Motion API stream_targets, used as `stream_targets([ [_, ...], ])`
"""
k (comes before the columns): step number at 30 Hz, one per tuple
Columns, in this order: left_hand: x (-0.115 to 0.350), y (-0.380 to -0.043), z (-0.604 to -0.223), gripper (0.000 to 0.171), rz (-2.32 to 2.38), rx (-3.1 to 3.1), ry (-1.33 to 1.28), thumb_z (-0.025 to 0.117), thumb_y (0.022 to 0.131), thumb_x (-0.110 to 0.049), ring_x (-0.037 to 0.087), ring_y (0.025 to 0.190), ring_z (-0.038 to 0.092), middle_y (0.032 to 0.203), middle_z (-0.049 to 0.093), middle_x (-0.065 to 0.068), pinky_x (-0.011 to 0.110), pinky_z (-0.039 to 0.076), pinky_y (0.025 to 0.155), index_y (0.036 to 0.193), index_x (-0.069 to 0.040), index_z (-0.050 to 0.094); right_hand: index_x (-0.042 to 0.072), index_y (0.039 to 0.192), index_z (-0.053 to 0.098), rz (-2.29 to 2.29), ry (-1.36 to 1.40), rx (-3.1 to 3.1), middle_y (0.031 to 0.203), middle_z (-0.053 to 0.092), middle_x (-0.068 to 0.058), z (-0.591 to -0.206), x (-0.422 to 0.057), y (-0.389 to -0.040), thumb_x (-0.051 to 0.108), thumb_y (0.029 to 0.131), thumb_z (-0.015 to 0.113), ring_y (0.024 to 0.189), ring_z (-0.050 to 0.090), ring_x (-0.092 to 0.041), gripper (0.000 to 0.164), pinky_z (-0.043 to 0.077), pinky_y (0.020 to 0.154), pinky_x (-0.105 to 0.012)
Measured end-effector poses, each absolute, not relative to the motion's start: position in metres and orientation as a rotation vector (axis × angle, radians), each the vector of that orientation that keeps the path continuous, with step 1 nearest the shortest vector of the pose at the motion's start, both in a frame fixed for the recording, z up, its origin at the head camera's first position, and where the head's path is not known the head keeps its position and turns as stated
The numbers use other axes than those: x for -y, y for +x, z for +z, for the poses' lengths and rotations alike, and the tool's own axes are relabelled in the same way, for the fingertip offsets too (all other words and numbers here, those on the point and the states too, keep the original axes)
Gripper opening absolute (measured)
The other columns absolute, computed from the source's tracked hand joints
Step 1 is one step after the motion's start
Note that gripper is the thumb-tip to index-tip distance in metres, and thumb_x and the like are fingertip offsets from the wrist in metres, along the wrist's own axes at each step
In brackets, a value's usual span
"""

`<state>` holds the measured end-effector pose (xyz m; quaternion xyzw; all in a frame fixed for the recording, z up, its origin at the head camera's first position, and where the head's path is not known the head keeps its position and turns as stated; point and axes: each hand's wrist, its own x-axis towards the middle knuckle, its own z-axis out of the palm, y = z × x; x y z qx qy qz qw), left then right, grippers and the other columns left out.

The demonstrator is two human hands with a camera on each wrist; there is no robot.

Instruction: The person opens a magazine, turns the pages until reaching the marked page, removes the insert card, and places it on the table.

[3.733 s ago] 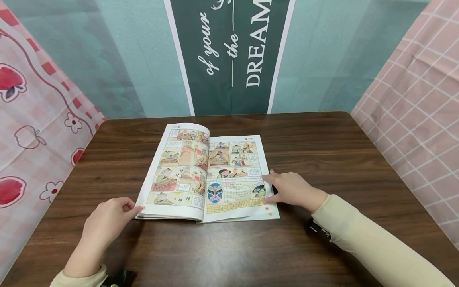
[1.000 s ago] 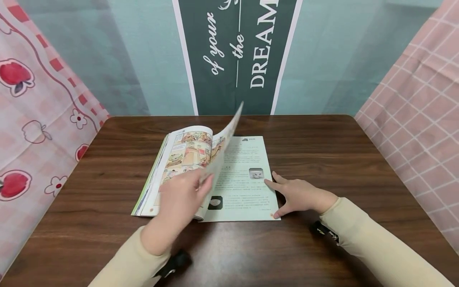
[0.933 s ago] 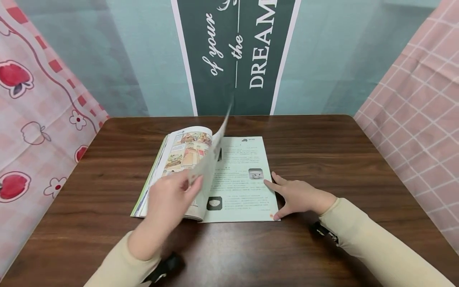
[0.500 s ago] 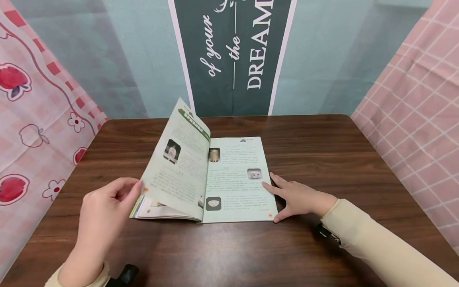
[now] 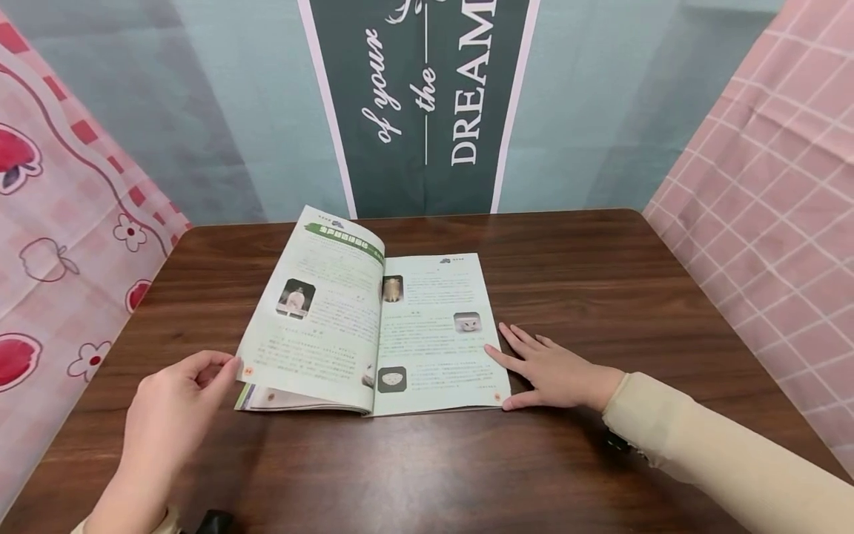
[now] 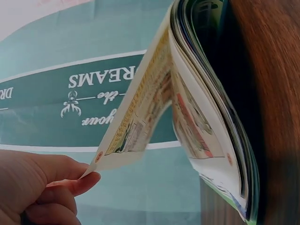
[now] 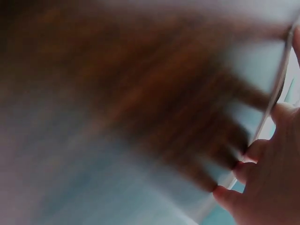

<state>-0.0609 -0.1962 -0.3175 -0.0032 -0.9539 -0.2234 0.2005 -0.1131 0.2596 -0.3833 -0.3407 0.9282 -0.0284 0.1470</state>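
An open magazine (image 5: pixel 434 341) lies on the wooden table, with text and small photos on its pale green right page. My left hand (image 5: pixel 160 415) pinches the lower outer corner of a turned page (image 5: pixel 333 304) between thumb and forefinger. That leaf (image 6: pixel 133 117) stands raised over the left-hand stack in the left wrist view, comic pictures on its underside. My right hand (image 5: pixel 557 371) rests at the right page's lower outer edge, fingers spread and fairly straight. In the right wrist view its fingertips (image 7: pixel 239 168) line the edge.
Dark brown table (image 5: pixel 600 282) surrounds the magazine. Behind it hangs a teal cloth (image 5: pixel 587 111) with a dark lettered band. Patterned pink cloths flank the left and right sides.
My left hand has carried the leaf from right to left over the spine and lowered it towards the left stack. A new text spread replaces the comic pages. My right hand stays by the right edge.
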Motion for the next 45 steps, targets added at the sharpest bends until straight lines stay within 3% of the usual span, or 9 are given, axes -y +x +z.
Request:
stream_targets([
  [13, 0.204, -0.064, -0.328, 0.014, -0.609, 2.863, 0.023, 0.064, 0.086, -0.023, 0.014, 0.049, 0.043, 0.061, 0.06, -0.003, 0.033, 0.03, 0.044, 0.086, -0.01, 0.071, 0.021, 0.147, 0.028, -0.03, -0.97, -2.722, 0.151, 0.016, -0.02, -0.384, -0.258, -0.112, 0.066, 0.088, 0.037, 0.138, 0.017, -0.035, 0.075, 0.029, 0.098, -0.057],
  [22, 0.205, -0.066, -0.329, 0.018, -0.614, 2.923, 0.034, 0.062, 0.088, -0.026, 0.016, 0.051, 0.043, 0.061, 0.059, -0.002, 0.033, 0.03, 0.044, 0.088, -0.01, 0.07, 0.019, 0.144, 0.038, -0.084, -0.969, -2.793, 0.148, 0.025, -0.022, -0.383, -0.253, -0.113, 0.059, 0.087, 0.049, 0.134, 0.027, -0.037, 0.07, 0.034, 0.097, -0.054],
  [30, 0.207, -0.066, -0.331, 0.019, -0.611, 2.948, 0.029, 0.06, 0.089, -0.028, 0.016, 0.051, 0.04, 0.054, 0.051, -0.004, 0.032, 0.028, 0.044, 0.087, -0.012, 0.07, 0.014, 0.13, 0.055, -0.167, -0.987, -2.918, 0.134, 0.043, -0.024, -0.388, -0.244, -0.118, 0.054, 0.082, 0.06, 0.122, 0.043, -0.037, 0.062, 0.042, 0.09, -0.047],
  [34, 0.207, -0.066, -0.331, 0.017, -0.591, 2.941, 0.021, 0.06, 0.089, -0.027, 0.017, 0.05, 0.041, 0.053, 0.05, -0.004, 0.032, 0.029, 0.043, 0.086, -0.013, 0.07, 0.012, 0.118, 0.061, -0.184, -0.987, -2.989, 0.124, 0.051, -0.025, -0.387, -0.234, -0.119, 0.042, 0.083, 0.067, 0.113, 0.05, -0.038, 0.047, 0.048, 0.082, -0.046],
  [38, 0.208, -0.066, -0.332, 0.02, -0.594, 2.965, 0.027, 0.059, 0.09, -0.03, 0.017, 0.051, 0.042, 0.056, 0.053, -0.004, 0.032, 0.029, 0.043, 0.087, -0.013, 0.069, 0.011, 0.106, 0.063, -0.129, -1.011, -3.035, 0.113, 0.058, -0.025, -0.384, -0.227, -0.121, 0.015, 0.087, 0.066, 0.091, 0.063, -0.035, 0.02, 0.052, 0.065, -0.042],
  [40, 0.209, -0.066, -0.332, 0.02, -0.594, 2.978, 0.023, 0.058, 0.09, -0.03, 0.017, 0.051, 0.043, 0.057, 0.054, -0.003, 0.033, 0.03, 0.043, 0.088, -0.013, 0.07, 0.012, 0.102, 0.064, -0.137, -1.002, -3.036, 0.11, 0.061, -0.023, -0.382, -0.227, -0.124, 0.004, 0.085, 0.064, 0.08, 0.066, -0.032, 0.019, 0.051, 0.06, -0.04],
  [42, 0.21, -0.067, -0.332, 0.02, -0.589, 2.995, 0.016, 0.059, 0.089, -0.03, 0.017, 0.052, 0.043, 0.058, 0.055, -0.003, 0.033, 0.031, 0.044, 0.087, -0.013, 0.069, 0.011, 0.101, 0.066, -0.175, -0.991, -3.025, 0.11, 0.062, -0.022, -0.379, -0.23, -0.126, 0.0, 0.084, 0.064, 0.08, 0.066, -0.031, 0.021, 0.051, 0.061, -0.04],
  [45, 0.212, -0.069, -0.332, 0.02, -0.57, 3.064, 0.022, 0.058, 0.089, -0.032, 0.018, 0.054, 0.045, 0.059, 0.053, -0.003, 0.033, 0.032, 0.045, 0.085, -0.015, 0.068, 0.009, 0.104, 0.068, -0.245, -1.011, -2.982, 0.112, 0.062, -0.023, -0.376, -0.233, -0.128, 0.002, 0.084, 0.064, 0.093, 0.064, -0.032, 0.021, 0.051, 0.071, -0.043],
])
